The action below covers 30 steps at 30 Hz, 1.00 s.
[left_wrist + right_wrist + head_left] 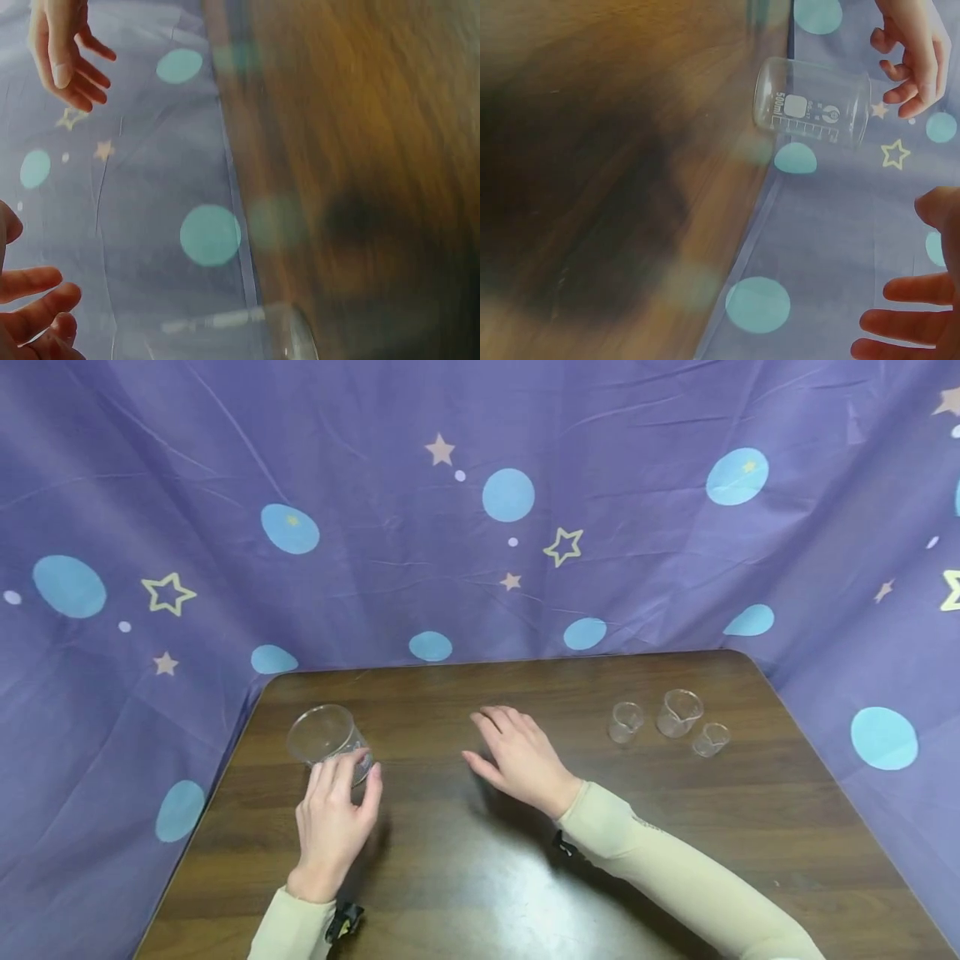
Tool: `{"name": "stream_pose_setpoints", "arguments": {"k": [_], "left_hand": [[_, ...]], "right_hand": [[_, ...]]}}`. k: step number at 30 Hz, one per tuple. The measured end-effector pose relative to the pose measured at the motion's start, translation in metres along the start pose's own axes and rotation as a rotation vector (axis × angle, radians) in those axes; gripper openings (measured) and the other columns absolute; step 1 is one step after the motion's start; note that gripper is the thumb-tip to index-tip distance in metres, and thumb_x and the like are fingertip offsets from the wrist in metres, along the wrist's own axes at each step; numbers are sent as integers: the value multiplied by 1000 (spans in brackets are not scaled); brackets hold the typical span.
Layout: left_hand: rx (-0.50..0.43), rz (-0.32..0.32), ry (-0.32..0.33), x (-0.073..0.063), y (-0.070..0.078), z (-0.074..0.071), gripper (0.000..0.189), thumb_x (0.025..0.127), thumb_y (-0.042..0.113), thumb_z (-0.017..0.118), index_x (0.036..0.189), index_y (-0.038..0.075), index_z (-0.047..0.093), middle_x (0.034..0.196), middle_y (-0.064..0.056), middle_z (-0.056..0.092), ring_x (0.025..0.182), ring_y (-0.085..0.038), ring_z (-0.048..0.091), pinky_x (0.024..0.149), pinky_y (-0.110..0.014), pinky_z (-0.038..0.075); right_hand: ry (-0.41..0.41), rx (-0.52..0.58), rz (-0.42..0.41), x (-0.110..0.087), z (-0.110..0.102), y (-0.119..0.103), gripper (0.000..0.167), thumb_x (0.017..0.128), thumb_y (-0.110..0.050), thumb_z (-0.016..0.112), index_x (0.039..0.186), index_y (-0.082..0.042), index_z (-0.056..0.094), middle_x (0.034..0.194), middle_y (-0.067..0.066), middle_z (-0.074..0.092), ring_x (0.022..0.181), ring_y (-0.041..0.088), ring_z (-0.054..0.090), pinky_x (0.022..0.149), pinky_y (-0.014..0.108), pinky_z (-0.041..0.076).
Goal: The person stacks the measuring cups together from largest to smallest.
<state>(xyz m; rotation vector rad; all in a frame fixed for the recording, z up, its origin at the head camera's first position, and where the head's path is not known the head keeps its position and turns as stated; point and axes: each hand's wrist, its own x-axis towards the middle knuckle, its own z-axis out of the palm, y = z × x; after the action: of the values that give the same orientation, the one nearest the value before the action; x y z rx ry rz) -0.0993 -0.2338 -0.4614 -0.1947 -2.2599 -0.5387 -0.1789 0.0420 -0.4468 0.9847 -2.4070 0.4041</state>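
Observation:
A large clear glass beaker (324,737) stands upright at the table's left side; white print reading 500ml shows on its wall in the right wrist view. Just in front of its rim, my left hand (330,827) hovers with fingers loosely bent and thumb apart, holding nothing. In the right wrist view that hand's fingers (915,75) hang above the beaker's rim. My right hand (522,762) is over the middle of the table, palm down and empty, its fingers relaxed and reaching left.
Three small clear beakers stand together at the right rear: one at the left (626,723), a wider one (679,713) and a short one (711,740). The brown wooden table (450,877) meets a purple patterned curtain (375,485) at its back and sides.

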Motion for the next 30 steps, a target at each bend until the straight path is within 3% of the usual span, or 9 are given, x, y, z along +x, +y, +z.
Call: {"name": "stream_pose_setpoints", "arguments": {"k": [11,19,30], "left_hand": [[20,-119,93,4,-32,-18,28,98,23,61,113,1,71,116,-21,66,98,-43,57,59,-62,45],[47,-251,162,6,-56,-23,26,98,19,62,116,2,70,112,-23,65,99,-47,56,64,-64,40],[-12,-398,101,7,-101,-20,31,105,21,52,120,-3,65,104,-26,60,100,-46,53,77,-56,38]], "right_hand": [[-48,-3,-19,28,22,-20,52,102,-46,62,133,-5,64,127,12,69,116,28,65,92,44,58],[-95,-17,-41,53,35,-34,52,102,-47,61,134,-7,64,127,9,69,115,26,65,93,41,58],[-173,-18,-20,78,59,-57,56,103,-54,57,138,-12,63,128,3,69,114,21,65,91,36,58]]}}
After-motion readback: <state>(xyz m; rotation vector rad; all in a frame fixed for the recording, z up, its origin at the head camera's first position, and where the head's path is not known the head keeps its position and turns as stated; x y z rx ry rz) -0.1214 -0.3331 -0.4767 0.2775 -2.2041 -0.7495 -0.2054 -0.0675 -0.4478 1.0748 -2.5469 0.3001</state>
